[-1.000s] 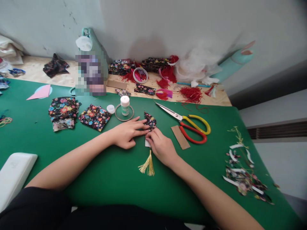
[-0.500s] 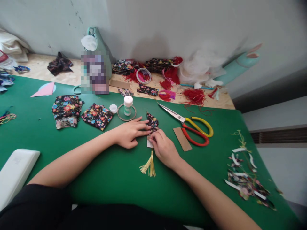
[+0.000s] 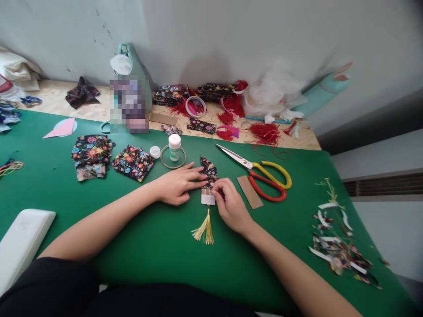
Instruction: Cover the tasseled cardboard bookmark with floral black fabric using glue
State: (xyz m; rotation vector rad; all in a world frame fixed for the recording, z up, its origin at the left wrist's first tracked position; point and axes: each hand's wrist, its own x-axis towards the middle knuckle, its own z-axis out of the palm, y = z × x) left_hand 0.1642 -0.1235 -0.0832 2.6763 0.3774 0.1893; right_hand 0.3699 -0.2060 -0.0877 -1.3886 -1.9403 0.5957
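A narrow black floral fabric piece (image 3: 208,166) lies on the green mat, its lower end a brown and white strip (image 3: 208,199). From the strip's bottom edge hangs a pale yellow tassel (image 3: 206,229). My left hand (image 3: 178,184) rests flat from the left, fingers stretched out and fingertips on the fabric. At the right edge, where fabric and strip meet, my right hand (image 3: 231,204) has its thumb and fingers pinched together. What they hold, if anything, is too small to make out. Scissors (image 3: 253,166) with yellow and red handles lie to the right, beside a brown card (image 3: 250,192).
A small white-capped bottle (image 3: 174,149) stands by a tape ring behind my left hand. Floral fabric stacks (image 3: 133,163) lie to the left. Red tassels (image 3: 264,133) and folded fabric line the back board. Scraps (image 3: 340,253) lie at right, a white case (image 3: 28,242) at left.
My right hand has shifted slightly right and down, so more of the brown and white strip shows. My left hand stays on the fabric. The view has moved a little.
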